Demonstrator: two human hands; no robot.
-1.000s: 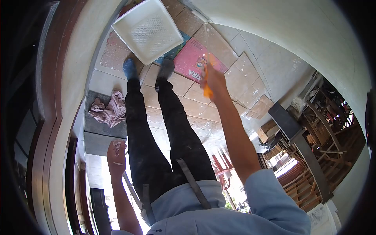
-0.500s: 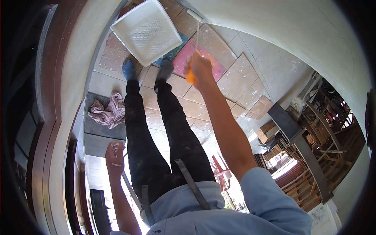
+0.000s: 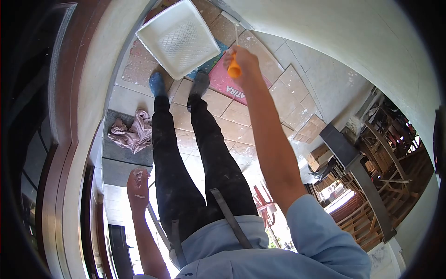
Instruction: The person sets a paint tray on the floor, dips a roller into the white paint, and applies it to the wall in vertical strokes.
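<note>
My right hand (image 3: 243, 63) is wrapped around the orange handle (image 3: 234, 70) of a paint roller. The roller's thin metal rod runs up from my fist to a white roller sleeve (image 3: 230, 18), held low by the foot of the pale wall (image 3: 334, 37). Left of it, a large white paint tray (image 3: 179, 39) with a textured floor and wet-looking white paint lies beyond my feet. My left hand (image 3: 138, 186) hangs beside my left leg, fingers curled, with white paint smears on it. Whatever it may hold is hidden.
Cardboard pieces and a pink sheet (image 3: 227, 86) cover the tiles. A crumpled pinkish cloth (image 3: 132, 132) lies on a dark mat (image 3: 116, 156) at left. Wooden furniture frames (image 3: 371, 200) are stacked at right. A dark door frame (image 3: 65, 116) stands at far left.
My right hand has moved up and forward with the paint roller, turning the handle's end toward me. The view has shifted slightly; my left hand keeps its place by my leg.
</note>
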